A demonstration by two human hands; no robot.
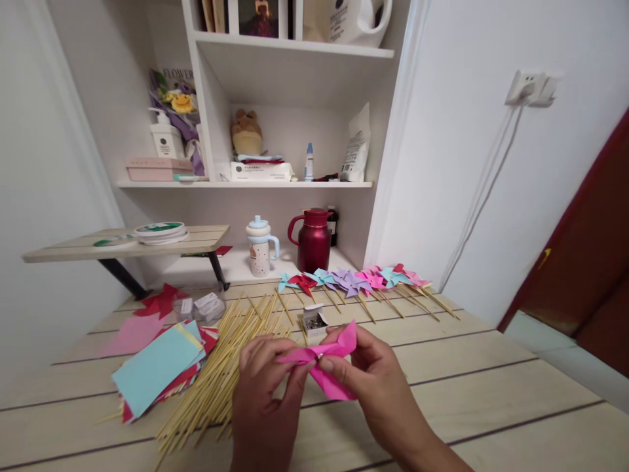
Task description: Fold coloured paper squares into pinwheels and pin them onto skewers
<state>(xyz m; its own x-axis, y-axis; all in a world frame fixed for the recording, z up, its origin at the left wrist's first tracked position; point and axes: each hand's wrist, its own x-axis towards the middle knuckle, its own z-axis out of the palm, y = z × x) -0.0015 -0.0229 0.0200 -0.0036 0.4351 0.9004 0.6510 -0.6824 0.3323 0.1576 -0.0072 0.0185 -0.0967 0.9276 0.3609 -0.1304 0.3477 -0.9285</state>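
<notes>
A bright pink paper pinwheel [334, 380] is held up over the table between both hands. My left hand [270, 380] pinches its left blade. My right hand [371, 370] grips the right side, thumb close to a small shiny pin [319, 357] at the centre. Just beyond the hands stands a small open box [314, 320] with small metal pieces in it. Many thin wooden sticks [230, 367] lie in a loose pile beside my left hand. Farther back, a row of finished pinwheels on sticks [351, 282] is laid out in blue, red, purple and pink.
Coloured paper sheets [157, 370] are stacked at the left, near clear small boxes [206, 307] and a red paper piece [160, 300]. A small raised stand [206, 236] bears rolls of tape [162, 233]. A cup [259, 249] and a red jug [314, 242] stand behind.
</notes>
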